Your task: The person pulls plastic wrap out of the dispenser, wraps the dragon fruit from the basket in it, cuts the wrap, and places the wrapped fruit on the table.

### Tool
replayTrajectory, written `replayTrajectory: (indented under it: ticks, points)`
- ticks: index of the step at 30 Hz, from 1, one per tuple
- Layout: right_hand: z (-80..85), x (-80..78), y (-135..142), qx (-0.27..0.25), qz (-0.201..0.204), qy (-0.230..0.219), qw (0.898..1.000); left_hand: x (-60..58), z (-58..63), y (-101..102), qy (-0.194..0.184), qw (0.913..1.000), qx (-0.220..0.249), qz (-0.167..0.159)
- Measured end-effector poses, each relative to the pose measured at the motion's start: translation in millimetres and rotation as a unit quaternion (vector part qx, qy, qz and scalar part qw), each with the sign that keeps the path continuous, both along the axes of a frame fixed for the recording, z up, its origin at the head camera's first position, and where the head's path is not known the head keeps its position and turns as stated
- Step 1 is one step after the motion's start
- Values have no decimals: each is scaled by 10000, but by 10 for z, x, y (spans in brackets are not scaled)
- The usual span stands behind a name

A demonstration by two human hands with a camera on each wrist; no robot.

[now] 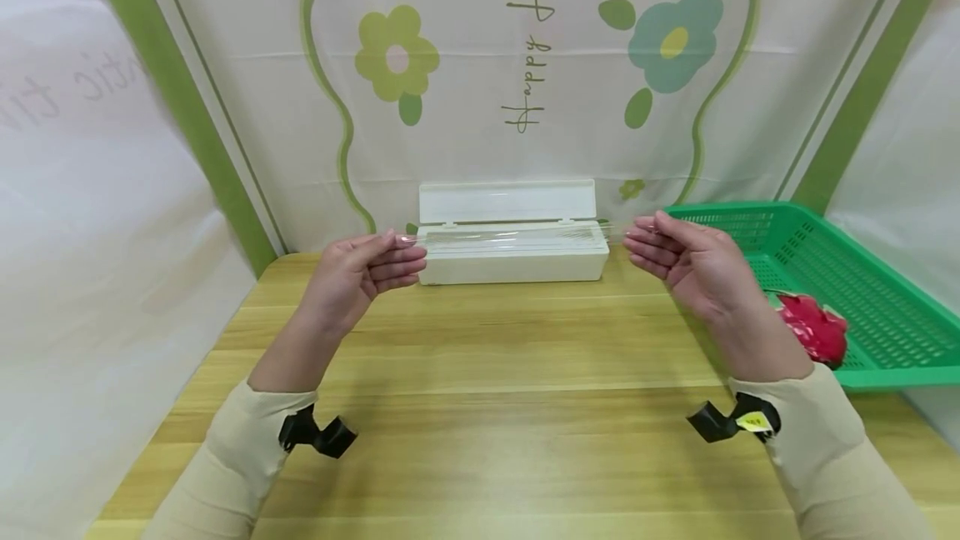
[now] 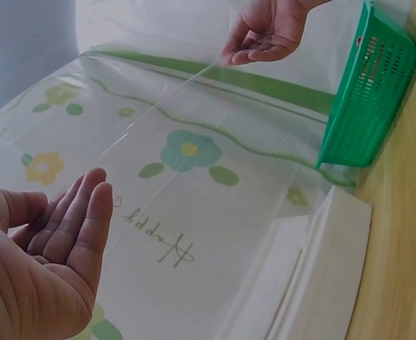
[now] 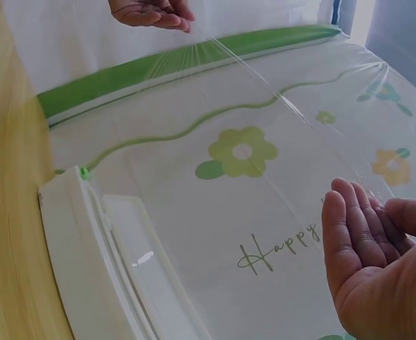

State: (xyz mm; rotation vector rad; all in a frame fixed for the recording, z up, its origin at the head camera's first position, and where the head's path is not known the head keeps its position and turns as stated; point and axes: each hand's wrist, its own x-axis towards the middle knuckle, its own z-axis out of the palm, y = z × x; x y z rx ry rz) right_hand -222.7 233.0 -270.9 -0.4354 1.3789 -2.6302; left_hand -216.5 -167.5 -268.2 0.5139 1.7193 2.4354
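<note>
A clear sheet of cling film (image 1: 517, 235) is stretched between my two hands, its upper edge drawn into a taut line. My left hand (image 1: 369, 269) pinches one corner between thumb and forefinger, the other fingers extended. At the opposite corner my right hand (image 1: 688, 265) pinches the film in the same way. Behind it stands a long white cling film dispenser (image 1: 513, 269) with its lid raised against the backdrop. In the right wrist view the film (image 3: 264, 81) fans out in creases from the left fingertips and hangs down toward the dispenser.
To the right, a green plastic basket (image 1: 892, 377) holds a red, shiny wrapped item (image 1: 813, 327), partly behind my right forearm. The wooden table (image 1: 480, 407) ends at a flower-printed fabric backdrop (image 1: 465, 140). White fabric also hangs on both sides.
</note>
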Motion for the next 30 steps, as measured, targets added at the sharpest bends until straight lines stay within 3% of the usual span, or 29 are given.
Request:
replayTrajectory:
  ticks: [15, 22, 30]
  points:
    - [50, 210, 23, 369, 18, 629, 9973, 148, 24, -68, 544, 9977, -56, -391]
    - [-6, 276, 42, 679, 59, 871, 9939, 217, -1, -85, 539, 9975, -157, -435]
    - [-68, 346, 53, 1105, -168, 1059, 9881, 256, -61, -101, 608, 9966, -332, -451]
